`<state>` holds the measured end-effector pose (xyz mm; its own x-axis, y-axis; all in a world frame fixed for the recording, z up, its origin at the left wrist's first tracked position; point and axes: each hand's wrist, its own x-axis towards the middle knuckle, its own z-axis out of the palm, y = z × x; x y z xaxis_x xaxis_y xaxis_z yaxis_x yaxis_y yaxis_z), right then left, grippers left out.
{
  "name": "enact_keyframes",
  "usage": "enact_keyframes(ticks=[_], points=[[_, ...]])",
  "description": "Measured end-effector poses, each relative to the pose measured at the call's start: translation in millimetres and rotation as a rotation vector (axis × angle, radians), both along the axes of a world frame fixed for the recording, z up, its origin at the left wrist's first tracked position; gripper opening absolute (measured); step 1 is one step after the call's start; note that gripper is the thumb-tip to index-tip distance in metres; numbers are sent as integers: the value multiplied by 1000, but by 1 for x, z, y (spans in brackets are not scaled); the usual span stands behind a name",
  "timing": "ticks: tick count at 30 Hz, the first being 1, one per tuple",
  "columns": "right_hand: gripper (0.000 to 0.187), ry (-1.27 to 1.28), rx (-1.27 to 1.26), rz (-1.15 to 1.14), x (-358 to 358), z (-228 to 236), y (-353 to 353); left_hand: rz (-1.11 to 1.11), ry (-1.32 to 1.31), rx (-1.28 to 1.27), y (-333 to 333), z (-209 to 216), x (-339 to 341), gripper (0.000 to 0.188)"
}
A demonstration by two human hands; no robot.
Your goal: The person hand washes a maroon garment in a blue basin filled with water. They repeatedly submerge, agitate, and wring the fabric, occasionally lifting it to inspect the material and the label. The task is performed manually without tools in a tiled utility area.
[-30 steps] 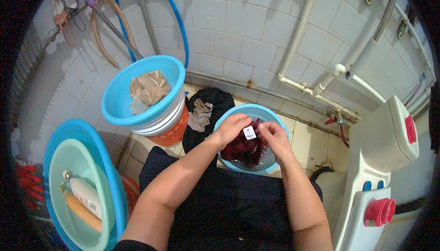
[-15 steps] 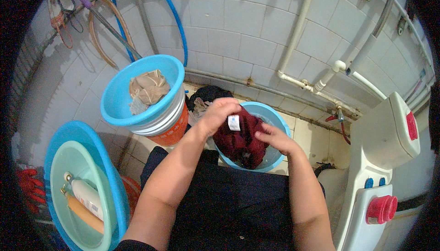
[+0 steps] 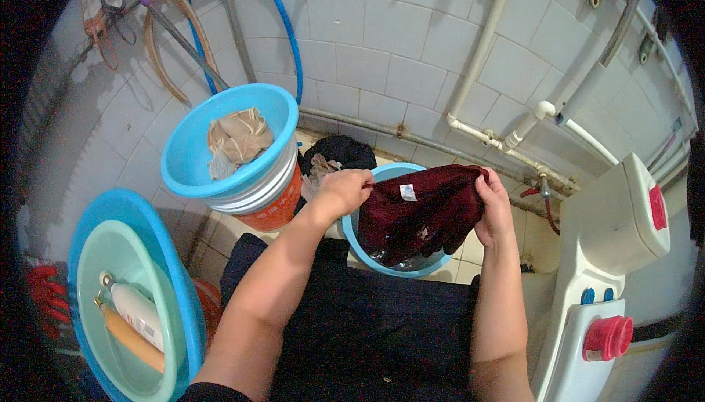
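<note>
Head view: left hand [image 3: 342, 193] is pinching the upper left corner of the maroon garment [image 3: 448, 215], fingertips partly hidden; right hand [image 3: 495, 207] is pinching its upper right corner, thumb against fingers; garment is spreading between them over the light-blue basin [image 3: 351, 237], lower edge hanging toward the water; its right end is overshooting the basin's right rim; floor tile is showing between basin and toilet [image 3: 609, 218]; the bucket stack [image 3: 268, 209] is bounding the left side, wall pipe [image 3: 433, 154] the far side.

Counts: two hands are gripping one garment; one white label [image 3: 408, 193] is showing; two containers, a white bottle [image 3: 137, 312] and an orange one [image 3: 132, 339], are lying in one green basin [image 3: 94, 314].

Long axis is running left-right, tilting up slightly at right; the label side is facing the camera.
</note>
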<state>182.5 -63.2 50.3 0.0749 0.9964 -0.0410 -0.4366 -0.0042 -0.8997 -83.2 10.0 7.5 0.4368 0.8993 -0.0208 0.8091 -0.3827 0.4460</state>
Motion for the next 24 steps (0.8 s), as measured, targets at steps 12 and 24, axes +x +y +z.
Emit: enact_keyframes(ticks=[12,24], points=[[25,-1034,53,-442,33,-5,2,-112,-1021,-495,7,5,-2,22],[26,-625,48,-376,45,-14,8,-152,-411,153,-4,27,-4,27]])
